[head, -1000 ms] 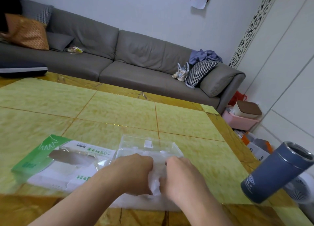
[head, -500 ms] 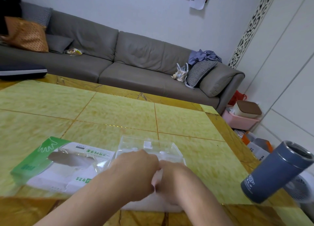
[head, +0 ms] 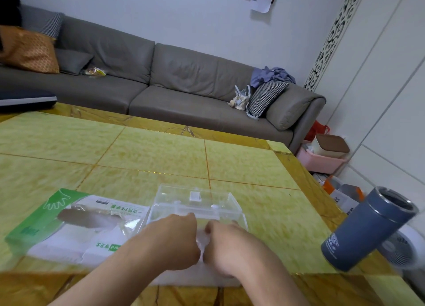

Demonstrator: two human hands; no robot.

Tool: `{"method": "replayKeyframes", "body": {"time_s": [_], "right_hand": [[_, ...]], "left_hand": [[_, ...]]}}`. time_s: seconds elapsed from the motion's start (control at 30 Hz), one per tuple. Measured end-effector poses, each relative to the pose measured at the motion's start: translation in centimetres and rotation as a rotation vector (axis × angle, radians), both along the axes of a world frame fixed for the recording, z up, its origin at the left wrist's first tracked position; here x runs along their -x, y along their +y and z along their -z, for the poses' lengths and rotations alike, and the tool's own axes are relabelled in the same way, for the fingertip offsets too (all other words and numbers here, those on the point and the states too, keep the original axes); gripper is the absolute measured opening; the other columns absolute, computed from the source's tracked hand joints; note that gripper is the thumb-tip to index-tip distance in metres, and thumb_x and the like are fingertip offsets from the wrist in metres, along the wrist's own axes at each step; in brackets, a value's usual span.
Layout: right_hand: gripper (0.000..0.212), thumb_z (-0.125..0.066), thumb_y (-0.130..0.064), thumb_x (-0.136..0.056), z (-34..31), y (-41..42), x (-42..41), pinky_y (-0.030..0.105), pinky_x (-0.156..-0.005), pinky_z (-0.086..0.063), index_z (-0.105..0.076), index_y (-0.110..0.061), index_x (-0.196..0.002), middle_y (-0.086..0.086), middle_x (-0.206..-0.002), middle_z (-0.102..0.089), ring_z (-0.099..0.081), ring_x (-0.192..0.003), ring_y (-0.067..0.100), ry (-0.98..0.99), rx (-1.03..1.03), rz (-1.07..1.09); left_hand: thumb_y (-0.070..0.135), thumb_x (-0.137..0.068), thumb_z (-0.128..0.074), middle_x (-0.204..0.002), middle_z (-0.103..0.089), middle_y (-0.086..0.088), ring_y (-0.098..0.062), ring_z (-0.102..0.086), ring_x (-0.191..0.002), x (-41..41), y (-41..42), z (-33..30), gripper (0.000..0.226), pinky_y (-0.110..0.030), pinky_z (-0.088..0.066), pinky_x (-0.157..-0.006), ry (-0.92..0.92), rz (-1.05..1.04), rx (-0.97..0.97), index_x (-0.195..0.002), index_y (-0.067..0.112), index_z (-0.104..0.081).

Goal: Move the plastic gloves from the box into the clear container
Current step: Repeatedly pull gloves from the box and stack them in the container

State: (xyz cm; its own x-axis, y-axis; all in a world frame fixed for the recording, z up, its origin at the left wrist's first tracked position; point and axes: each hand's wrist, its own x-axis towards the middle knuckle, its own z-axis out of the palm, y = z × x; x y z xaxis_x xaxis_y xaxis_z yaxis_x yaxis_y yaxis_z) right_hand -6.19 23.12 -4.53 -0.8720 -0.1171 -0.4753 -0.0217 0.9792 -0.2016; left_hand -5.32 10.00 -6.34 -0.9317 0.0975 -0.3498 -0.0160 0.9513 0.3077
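Two curled hands, left hand (head: 171, 242) and right hand (head: 230, 248), pinch one wad of plastic gloves (head: 200, 239) over one clear container (head: 195, 204); one box (head: 69, 225) lies left.

A grey sofa (head: 161, 82) with an orange cushion (head: 27, 50) runs along the wall. A blue tumbler (head: 368, 229) stands at the yellow table's (head: 161, 154) right edge.
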Motion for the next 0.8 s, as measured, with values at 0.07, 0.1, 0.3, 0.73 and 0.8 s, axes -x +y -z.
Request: {"method": "replayKeyframes", "body": {"time_s": [0.07,0.1,0.3,0.73,0.8], "right_hand": [[0.062,-0.051,-0.018,-0.093,-0.1,-0.2,0.0,0.037,-0.085,-0.047,-0.038,-0.027,-0.153,0.011,-0.150,-0.034,-0.062,-0.122,0.034,-0.019,-0.007,0.027],[0.064,-0.051,-0.018,-0.093,0.0,-0.4,0.1,0.038,-0.086,-0.048,-0.035,-0.026,-0.155,0.011,-0.149,-0.033,-0.061,-0.123,0.035,-0.031,-0.007,0.035],[0.067,-0.043,-0.018,-0.093,-0.1,-0.1,1.0,0.043,-0.096,-0.048,-0.026,-0.027,-0.158,0.015,-0.156,-0.035,-0.053,-0.129,0.037,-0.105,-0.002,0.043],[0.060,-0.046,-0.020,-0.098,0.5,0.0,1.6,0.040,-0.087,-0.048,-0.032,-0.023,-0.157,0.015,-0.147,-0.052,-0.059,-0.126,0.035,-0.069,-0.061,-0.033],[0.057,-0.044,-0.020,-0.098,0.6,0.0,1.6,0.039,-0.085,-0.046,-0.036,-0.023,-0.154,0.014,-0.145,-0.053,-0.060,-0.124,0.033,-0.058,-0.051,-0.027]], "left_hand": [[0.026,-0.088,-0.059,-0.103,-0.062,0.003,-0.016,-0.062,-0.085,0.4,-0.1,0.0,0.044,-0.028,-0.047,-0.064,-0.065,0.007,-0.014,-0.130,0.019,-0.046],[0.024,-0.088,-0.060,-0.100,-0.063,0.002,-0.015,-0.062,-0.081,0.5,-0.1,-0.2,0.051,-0.028,-0.047,-0.062,-0.102,0.020,-0.013,-0.135,0.016,-0.042],[0.025,-0.097,-0.058,-0.129,-0.066,-0.011,-0.032,-0.063,-0.113,1.1,-0.1,-1.9,0.083,-0.033,-0.044,-0.078,-0.207,0.155,0.139,-0.159,0.004,-0.007],[0.010,-0.097,-0.062,-0.133,-0.061,-0.011,-0.031,-0.062,-0.119,1.7,0.4,-2.0,0.070,-0.037,-0.049,-0.090,-0.107,0.271,0.410,-0.157,0.014,-0.025],[0.009,-0.096,-0.062,-0.131,-0.061,-0.008,-0.028,-0.061,-0.118,1.5,-0.3,-1.8,0.060,-0.033,-0.046,-0.082,-0.066,0.255,0.327,-0.150,0.018,-0.037]]}}
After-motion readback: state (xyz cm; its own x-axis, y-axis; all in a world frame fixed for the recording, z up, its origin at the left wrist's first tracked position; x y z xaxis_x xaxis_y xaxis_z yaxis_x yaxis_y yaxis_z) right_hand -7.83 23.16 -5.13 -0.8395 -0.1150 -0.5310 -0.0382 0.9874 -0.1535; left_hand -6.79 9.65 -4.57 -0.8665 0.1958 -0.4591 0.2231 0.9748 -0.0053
